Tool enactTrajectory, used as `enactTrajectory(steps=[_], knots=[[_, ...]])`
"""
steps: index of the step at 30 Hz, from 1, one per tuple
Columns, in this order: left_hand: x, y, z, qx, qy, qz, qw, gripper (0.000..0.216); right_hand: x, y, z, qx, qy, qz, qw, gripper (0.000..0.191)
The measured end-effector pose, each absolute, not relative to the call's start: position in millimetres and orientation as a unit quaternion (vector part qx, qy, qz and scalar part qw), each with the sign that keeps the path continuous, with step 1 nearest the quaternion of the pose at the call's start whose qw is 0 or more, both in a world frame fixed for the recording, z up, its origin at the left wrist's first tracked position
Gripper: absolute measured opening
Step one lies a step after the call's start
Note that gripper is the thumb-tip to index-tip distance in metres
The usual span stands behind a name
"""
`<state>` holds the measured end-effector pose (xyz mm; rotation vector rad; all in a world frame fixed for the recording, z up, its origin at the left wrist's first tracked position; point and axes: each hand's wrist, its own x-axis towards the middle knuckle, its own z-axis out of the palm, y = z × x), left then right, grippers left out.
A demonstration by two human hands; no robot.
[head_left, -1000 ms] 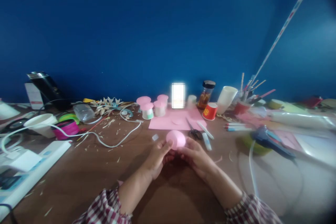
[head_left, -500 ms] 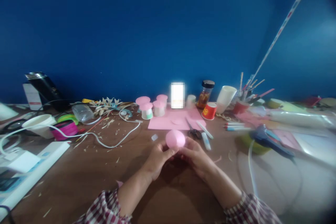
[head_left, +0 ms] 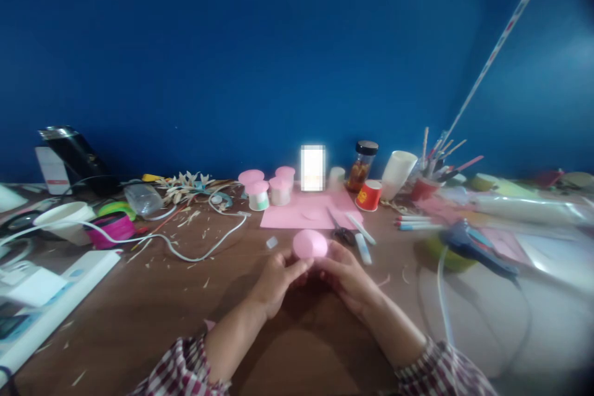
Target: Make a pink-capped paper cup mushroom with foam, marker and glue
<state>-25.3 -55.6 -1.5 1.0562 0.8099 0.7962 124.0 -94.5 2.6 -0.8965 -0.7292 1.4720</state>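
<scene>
Both hands meet near the middle of the brown table (head_left: 185, 315), the left hand (head_left: 277, 279) and the right hand (head_left: 347, 273) pinching a pink paper disc (head_left: 307, 244) between them. Its pale face is tilted up, and the thumbs lie close together at its near edge (the other fingers are mostly hidden beneath). Beyond the disc lies a pink paper sheet (head_left: 278, 218), with black-handled scissors (head_left: 343, 236) at its near right corner and a white-and-blue tube (head_left: 363, 250) just beside them. Small cups topped with pink discs (head_left: 258, 199) cluster at the sheet's far left, while a red paper cup (head_left: 369, 195) stands to the right. Farther right sits a blue glue gun (head_left: 480, 249).
</scene>
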Motion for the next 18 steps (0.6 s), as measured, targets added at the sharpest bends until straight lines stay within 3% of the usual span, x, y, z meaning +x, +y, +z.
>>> enactTrajectory(steps=[18], knots=[[-19.7, -60.4, 0.3, 0.524, 0.376, 0.372, 0.667, 0.034, 124.6, -95.9, 3.2, -0.385, -0.299, 0.631, 0.604, 0.042]])
